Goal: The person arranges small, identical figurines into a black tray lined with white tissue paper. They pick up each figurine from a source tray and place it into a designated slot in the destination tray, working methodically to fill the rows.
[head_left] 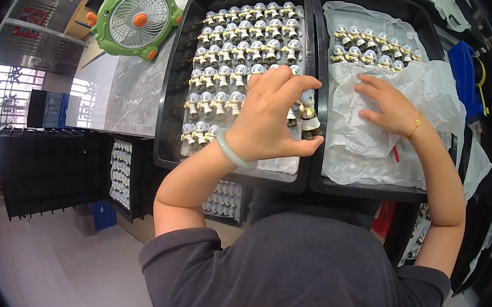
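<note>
My left hand (269, 113), with a pale bangle at its wrist, pinches a small painted figurine (310, 116) upright between thumb and index finger. The figurine has silver hair, a white and gold outfit and dark legs; it hangs over the near right side of a black tray (167, 134). Rows of similar figurines (241, 50) stand in that tray, some hidden behind my hand. My right hand (393, 110) rests with fingers spread on crumpled white tissue paper (351, 134) in the black tray (320, 34) alongside. More figurines (368, 41) show beyond the paper.
A green animal-shaped fan (139, 18) stands at the far left on the grey table (134, 96). Blue bins (465, 79) sit at the right. Below the table, at the left, another black tray (137, 190) holds small pieces. Black crates (52, 166) stand farther left.
</note>
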Demonstrator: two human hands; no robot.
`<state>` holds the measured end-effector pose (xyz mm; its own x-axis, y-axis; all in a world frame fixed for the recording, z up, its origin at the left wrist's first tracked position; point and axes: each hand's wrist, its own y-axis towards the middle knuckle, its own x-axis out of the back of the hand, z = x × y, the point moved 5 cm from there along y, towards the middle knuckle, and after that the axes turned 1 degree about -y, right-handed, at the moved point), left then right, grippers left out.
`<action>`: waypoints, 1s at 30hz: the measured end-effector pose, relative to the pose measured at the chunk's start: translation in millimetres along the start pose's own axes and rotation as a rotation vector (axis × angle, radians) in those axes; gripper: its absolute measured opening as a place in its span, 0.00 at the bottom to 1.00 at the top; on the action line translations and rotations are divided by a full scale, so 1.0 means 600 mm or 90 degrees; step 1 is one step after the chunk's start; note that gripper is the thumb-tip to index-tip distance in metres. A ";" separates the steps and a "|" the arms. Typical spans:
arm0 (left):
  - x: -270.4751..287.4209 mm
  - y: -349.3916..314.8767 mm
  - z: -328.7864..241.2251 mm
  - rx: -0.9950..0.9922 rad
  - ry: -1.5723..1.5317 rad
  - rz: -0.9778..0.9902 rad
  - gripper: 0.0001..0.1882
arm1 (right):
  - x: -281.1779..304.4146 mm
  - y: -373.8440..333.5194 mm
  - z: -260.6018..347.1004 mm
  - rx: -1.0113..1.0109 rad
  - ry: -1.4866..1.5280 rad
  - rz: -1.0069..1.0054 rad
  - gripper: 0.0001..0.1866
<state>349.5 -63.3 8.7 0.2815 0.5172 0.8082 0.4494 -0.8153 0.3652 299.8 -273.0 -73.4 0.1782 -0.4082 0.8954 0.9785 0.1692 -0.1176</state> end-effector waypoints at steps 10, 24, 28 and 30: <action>0.074 -0.007 0.088 0.163 -0.275 -0.123 0.35 | 0.003 -0.004 0.002 -0.010 -0.005 0.002 0.25; 0.096 -0.102 -0.024 0.022 0.213 -0.079 0.33 | -0.002 0.000 0.001 0.012 0.010 -0.003 0.26; 0.100 -0.098 -0.049 -0.031 0.190 -0.127 0.35 | -0.003 0.000 0.000 0.000 0.013 -0.003 0.26; 0.101 -0.098 -0.053 -0.046 0.178 -0.127 0.36 | -0.003 0.000 -0.001 0.000 0.014 -0.003 0.26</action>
<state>313.2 7.9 50.8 -0.0539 0.5853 0.8090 0.4085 -0.7264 0.5527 299.3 -272.9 -75.1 0.1762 -0.4288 0.8860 0.9793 0.1677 -0.1136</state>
